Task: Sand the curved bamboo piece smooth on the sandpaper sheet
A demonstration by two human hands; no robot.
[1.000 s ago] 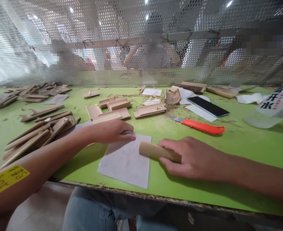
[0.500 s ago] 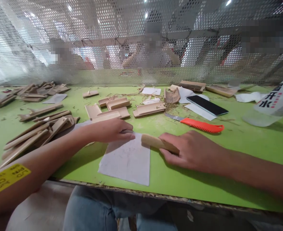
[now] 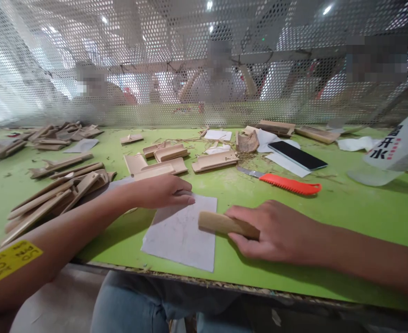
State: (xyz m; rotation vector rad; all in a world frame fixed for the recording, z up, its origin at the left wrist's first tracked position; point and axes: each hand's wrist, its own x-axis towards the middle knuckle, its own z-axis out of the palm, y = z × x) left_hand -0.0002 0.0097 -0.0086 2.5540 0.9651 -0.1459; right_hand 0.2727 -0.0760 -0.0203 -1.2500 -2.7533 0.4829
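A light sheet of sandpaper-like paper [image 3: 183,233] lies near the table's front edge. My left hand [image 3: 164,191] rests at its upper left corner, fingers closed together; a small greyish thing shows between thumb and forefinger, too hidden to name. From the right, my right hand [image 3: 276,231] grips a curved bamboo piece [image 3: 213,223], whose free end lies over the paper's right side. Beyond the hands is an orange-handled knife [image 3: 290,183]. Several bamboo pieces [image 3: 215,161] lie past my left hand.
Bamboo pieces [image 3: 47,199] are heaped by my left forearm, more [image 3: 60,135] at the far left. At right lie a black phone [image 3: 297,155] and a bottle [image 3: 389,150]. A perforated screen [image 3: 155,83] spans the back, with people behind it.
My right hand has moved toward me and slightly left with the bamboo piece, which now reaches farther over the paper. My left hand stays at the paper's corner.
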